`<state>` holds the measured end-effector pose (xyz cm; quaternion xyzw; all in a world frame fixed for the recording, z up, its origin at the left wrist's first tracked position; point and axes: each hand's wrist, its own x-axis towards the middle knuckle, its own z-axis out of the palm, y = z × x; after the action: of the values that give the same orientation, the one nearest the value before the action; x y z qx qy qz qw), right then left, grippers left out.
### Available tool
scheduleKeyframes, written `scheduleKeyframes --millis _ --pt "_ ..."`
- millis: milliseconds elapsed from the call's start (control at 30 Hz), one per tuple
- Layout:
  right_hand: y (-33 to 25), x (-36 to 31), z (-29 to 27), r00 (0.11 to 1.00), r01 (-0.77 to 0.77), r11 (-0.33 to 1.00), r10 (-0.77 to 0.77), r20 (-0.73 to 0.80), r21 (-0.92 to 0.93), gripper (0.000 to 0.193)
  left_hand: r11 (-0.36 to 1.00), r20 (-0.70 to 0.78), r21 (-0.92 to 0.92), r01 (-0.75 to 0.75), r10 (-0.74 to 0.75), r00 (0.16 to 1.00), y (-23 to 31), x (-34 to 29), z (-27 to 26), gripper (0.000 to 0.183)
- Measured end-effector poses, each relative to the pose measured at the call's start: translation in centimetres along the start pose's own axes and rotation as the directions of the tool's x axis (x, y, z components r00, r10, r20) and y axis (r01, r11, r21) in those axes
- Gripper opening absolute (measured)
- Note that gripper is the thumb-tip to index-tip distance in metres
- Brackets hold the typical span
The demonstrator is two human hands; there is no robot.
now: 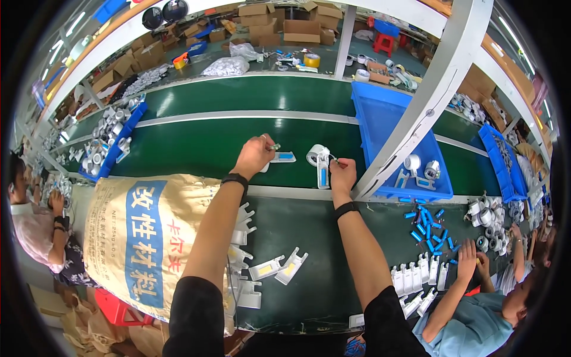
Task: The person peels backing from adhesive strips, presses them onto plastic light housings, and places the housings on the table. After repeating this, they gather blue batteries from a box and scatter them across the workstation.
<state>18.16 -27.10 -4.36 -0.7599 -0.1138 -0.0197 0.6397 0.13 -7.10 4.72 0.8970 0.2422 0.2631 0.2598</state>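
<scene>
My left hand (254, 156) is closed in a pinch over the green belt, with a small greenish piece (275, 147) at its fingertips. Just beneath those fingers lies a white housing with a blue cell (284, 157), partly hidden by the hand. Farther right, my right hand (343, 177) is pinched closed against the right side of a white device (323, 172). A blue cell shows in its body, and a round white head (316, 154) sits at its far end. What the right fingertips hold is too small to make out.
A blue tray (380, 128) holding white parts stands right, behind a white post (425, 95). A large printed sack (107, 232) fills the near left. White housings (291, 266) and blue cells (423, 223) lie on the near bench (315, 238). Co-workers sit at both sides.
</scene>
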Motion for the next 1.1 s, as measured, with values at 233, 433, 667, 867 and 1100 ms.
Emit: scheduleKeyframes --millis 233,433,667,867,1100 --pt "-1.7 -2.3 -1.4 0.973 0.231 0.934 -0.225 0.055 -0.271 0.051 0.937 0.167 0.057 -0.346 0.332 0.928 1.5 -1.5 3.5 0.018" --pt "-10.2 -7.7 -7.4 0.789 0.531 0.838 -0.434 0.435 -0.126 0.055 0.85 0.223 0.085 -0.52 0.493 0.841 -0.2 -2.6 4.5 0.033" --pt "-16.1 -12.5 -15.3 0.716 0.457 0.885 -0.305 0.628 -0.09 0.024 0.996 0.166 -0.017 0.084 -0.08 0.983 -1.2 0.9 -4.1 0.035" --pt "-18.5 -19.8 -20.2 0.561 0.558 0.83 -0.396 0.727 0.021 0.021 0.989 0.216 0.144 -0.033 0.001 0.976 -2.5 -1.9 -5.5 0.038" --pt "-16.9 -27.3 -23.9 0.581 0.351 0.932 -0.292 0.759 0.09 0.017 0.872 0.209 0.35 -0.344 0.285 0.936 0.7 -4.8 2.1 0.044"
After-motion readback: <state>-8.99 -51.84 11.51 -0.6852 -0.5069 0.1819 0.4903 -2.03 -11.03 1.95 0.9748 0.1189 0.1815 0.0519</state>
